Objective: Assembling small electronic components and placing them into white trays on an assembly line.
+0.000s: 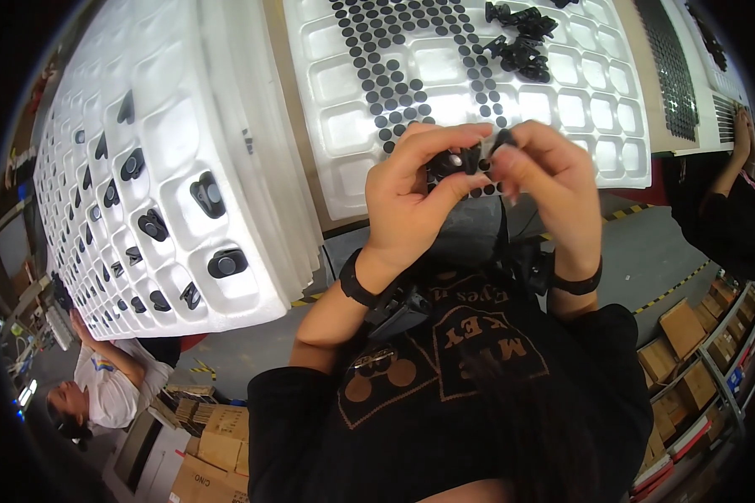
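My left hand [404,194] pinches a small black plastic clip [451,164] between thumb and fingers, in front of my chest. Close beside it, my right hand [558,180] has its thumb and fingertips pressed together at a small dark piece [501,141], too blurred to name. Both hands are above the near edge of a white moulded tray [331,126]. Black round pads [377,75] lie in rows across that tray, partly hidden by my hands. A loose heap of black clips [520,42] rests on its far right part.
At the left stands a stack of white trays [260,293], the top one with black clips [208,194] in many cells. One person [113,381] works at the far left, another person's arm [730,163] shows at the right. Cardboard boxes [222,436] and shelves [713,352] stand behind.
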The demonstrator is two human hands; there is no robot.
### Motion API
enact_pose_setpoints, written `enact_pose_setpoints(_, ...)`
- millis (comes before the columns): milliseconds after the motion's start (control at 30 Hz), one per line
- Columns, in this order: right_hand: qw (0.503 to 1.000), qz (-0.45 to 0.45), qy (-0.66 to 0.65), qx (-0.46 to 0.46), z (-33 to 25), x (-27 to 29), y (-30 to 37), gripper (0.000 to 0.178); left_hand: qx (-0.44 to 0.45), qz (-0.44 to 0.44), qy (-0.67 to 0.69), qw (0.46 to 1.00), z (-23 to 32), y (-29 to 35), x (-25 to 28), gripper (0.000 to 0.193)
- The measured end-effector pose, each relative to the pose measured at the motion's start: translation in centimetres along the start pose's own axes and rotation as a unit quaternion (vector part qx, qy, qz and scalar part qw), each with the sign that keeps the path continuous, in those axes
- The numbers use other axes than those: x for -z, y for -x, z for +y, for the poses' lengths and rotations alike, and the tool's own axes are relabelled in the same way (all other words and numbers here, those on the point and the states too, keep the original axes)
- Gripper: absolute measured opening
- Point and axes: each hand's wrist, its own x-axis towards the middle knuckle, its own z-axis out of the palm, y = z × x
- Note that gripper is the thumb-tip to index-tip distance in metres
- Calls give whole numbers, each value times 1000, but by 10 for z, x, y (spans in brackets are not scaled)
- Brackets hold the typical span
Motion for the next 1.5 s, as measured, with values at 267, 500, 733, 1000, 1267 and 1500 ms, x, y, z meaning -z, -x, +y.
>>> enact_pose_setpoints(267,799,411,339,277,-6,14,-18,13,51,12,102,993,12,1,-3,34)
enact_pose_setpoints(500,893,117,357,247,22,-1,1,22,53,1,120,991,10,0,-2,35)
enact_pose_setpoints(733,881,106,400,228,20,-2,-2,15,68,6,57,996,12,0,-3,37)
enact_pose_setpoints(1000,926,107,297,205,14,-5,-1,12,54,-4,75,996,6,6,3,35)
enact_pose_setpoints(1267,914,162,136,346,20,-39,-8,9,59,-12,98,993,0,14,12,35)
enact_pose_setpoints(1500,916,158,131,345,27,-43,-7,10,41,-12,79,996,-7,19,17,37)
